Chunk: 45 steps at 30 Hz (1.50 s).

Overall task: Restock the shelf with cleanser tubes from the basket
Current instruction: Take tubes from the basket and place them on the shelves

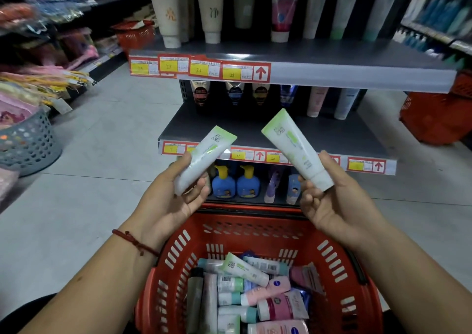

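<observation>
A: Tubes in both hands. Left hand (178, 193) grips a white-and-green cleanser tube (204, 158) near its cap end, crimp tilted up-right; right hand (329, 201) grips a matching tube (296, 148), cap down by the fingers, crimp tilted up-left. Both sit mid-frame, above the basket, in front of the middle shelf (332, 134).

B: How to place them well?

A: My read: cap down, crimp up, like the tubes standing on the top shelf (306, 52). One at a time, set the cap flat, label facing out, then let go. Bare patch on the middle shelf, centre to right, looks like the spot, tho I can't tell which price tag matches.

B: Basket contents?

A: Red basket (332, 252), bottom centre, holds a loose pile of tubes: one more green-and-white tube (245, 270) on top, pink ones, white ones w/ teal caps, a dark one at left. Plenty left to shelve.

B: Other bins?

A: Grey perforated basket (30, 149) at left edge, contents blurred. More red baskets at upper left and right edge, can't see inside.
</observation>
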### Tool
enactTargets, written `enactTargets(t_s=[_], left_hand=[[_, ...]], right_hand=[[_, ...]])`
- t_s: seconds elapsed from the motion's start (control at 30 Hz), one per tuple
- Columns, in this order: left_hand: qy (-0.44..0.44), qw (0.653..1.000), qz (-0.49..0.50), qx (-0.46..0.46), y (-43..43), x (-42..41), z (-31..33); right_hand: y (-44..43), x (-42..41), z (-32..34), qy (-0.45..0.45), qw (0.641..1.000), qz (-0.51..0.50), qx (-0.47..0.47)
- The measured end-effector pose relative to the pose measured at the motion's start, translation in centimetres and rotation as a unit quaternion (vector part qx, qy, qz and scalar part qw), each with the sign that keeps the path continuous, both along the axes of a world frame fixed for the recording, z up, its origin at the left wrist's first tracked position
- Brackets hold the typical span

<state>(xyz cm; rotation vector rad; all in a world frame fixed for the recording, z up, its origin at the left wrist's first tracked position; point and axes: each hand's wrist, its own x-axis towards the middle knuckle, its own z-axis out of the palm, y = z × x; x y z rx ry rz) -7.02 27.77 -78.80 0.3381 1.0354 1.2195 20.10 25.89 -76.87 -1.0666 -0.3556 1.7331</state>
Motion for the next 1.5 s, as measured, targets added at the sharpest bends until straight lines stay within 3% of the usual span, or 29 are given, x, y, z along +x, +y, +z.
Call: enactTargets(t_s=[0.3,0.53,0.9,1.07,1.23,1.5], left_hand=[[0.051,0.991,-0.074,0.104,-0.5,0.8,0.2],[0.202,0.964,-0.055,0.165,-1.0,2.7,-0.2],[0.347,0.899,-0.040,0.263,0.7,5.3,4.1],[0.361,0.872,-0.032,0.329,3.4,7.7,8.7],[0.318,0.882,0.002,0.348,6.8,9.8,12.8],[0.331,0.870,0.005,0.366,13.0,13.2,16.9]], right_hand=[[-0.3,-1.1,0.3,0.058,0.987,0.090,0.119],[-0.3,-1.4,-0.1,-0.098,0.980,0.067,0.161],[2.3,-1.8,3.3,-0.209,0.954,0.012,0.216],[4.8,-1.9,7.3,-0.322,0.909,-0.019,0.264],[7.7,-1.2,10.8,-0.345,0.894,-0.069,0.277],[12.9,1.4,14.4,-0.382,0.869,-0.117,0.291]])
